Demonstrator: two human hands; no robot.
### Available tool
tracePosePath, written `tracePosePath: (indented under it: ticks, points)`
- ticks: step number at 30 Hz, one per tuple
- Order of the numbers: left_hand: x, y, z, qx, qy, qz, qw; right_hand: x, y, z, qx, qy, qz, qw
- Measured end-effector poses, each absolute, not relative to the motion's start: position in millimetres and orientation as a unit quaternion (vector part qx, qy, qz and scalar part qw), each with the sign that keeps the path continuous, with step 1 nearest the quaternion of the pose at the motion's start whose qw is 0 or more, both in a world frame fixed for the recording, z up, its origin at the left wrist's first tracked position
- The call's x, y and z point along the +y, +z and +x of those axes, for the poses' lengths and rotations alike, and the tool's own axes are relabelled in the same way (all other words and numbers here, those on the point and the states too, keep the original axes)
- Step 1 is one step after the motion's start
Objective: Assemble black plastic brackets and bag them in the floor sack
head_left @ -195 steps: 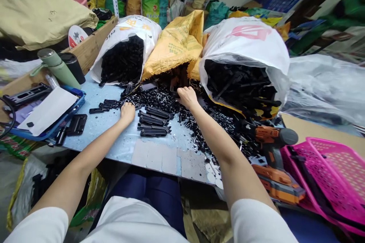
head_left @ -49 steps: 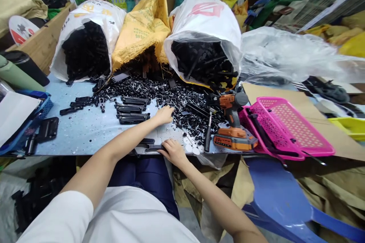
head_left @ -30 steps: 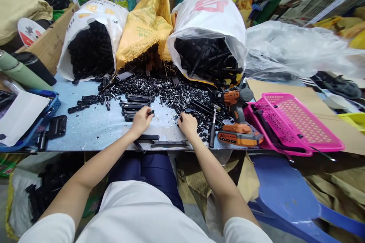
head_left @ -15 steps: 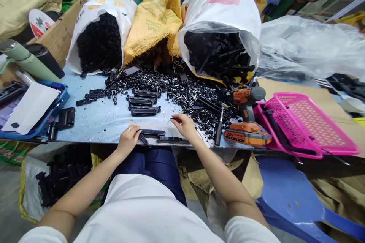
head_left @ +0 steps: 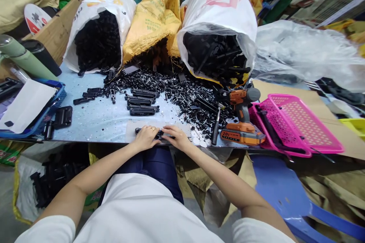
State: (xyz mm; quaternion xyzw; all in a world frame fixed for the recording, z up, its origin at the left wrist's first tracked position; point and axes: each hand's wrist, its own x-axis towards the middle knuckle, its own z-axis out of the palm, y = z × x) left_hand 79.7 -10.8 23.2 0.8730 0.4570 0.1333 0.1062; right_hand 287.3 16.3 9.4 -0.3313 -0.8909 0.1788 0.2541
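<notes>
My left hand (head_left: pixel 146 138) and my right hand (head_left: pixel 177 137) meet at the near edge of the blue table (head_left: pixel 94 119). Both are curled down over a long black plastic part (head_left: pixel 158 134) that lies flat there. The left hand's fingers press on its left end, the right hand's fingers pinch at its middle. A short stack of similar black parts (head_left: pixel 142 101) lies just beyond the hands. A heap of small black pieces with metal pins (head_left: pixel 185 93) spreads to the right of that stack.
Three open sacks of black parts lie at the back: a white sack (head_left: pixel 98 32), a yellow sack (head_left: pixel 155 19) and a second white sack (head_left: pixel 218 38). An orange cordless drill (head_left: pixel 242 115) and pink baskets (head_left: pixel 291 125) sit to the right. A blue tray (head_left: pixel 54 102) is at left, and a blue plastic chair (head_left: pixel 285 201) below right.
Both hands have drawn back from the heap and the stack to the table's near edge. They have closed together onto the long black part.
</notes>
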Motion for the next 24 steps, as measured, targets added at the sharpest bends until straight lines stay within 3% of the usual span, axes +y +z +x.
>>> tracePosePath:
  ticks: [4, 10, 16, 20, 24]
  points:
    - [-7, 15, 81, 0.461, 0.13, 0.871, 0.111, 20, -11, 306, -0.908, 0.174, -0.298, 0.239]
    - [-9, 14, 80, 0.453, 0.132, 0.875, 0.11, 39, -7, 313, -0.946, 0.177, -0.195, 0.19]
    - [-13, 10, 88, 0.506, 0.135, 0.847, 0.09, 39, -12, 308, -0.939, 0.122, -0.24, 0.214]
    - [-16, 16, 85, 0.485, 0.129, 0.861, 0.085, 56, -7, 312, -0.972, 0.106, -0.139, 0.156]
    - [-21, 20, 77, 0.463, 0.096, 0.881, 0.023, 57, 5, 317, -0.968, 0.021, -0.229, 0.104]
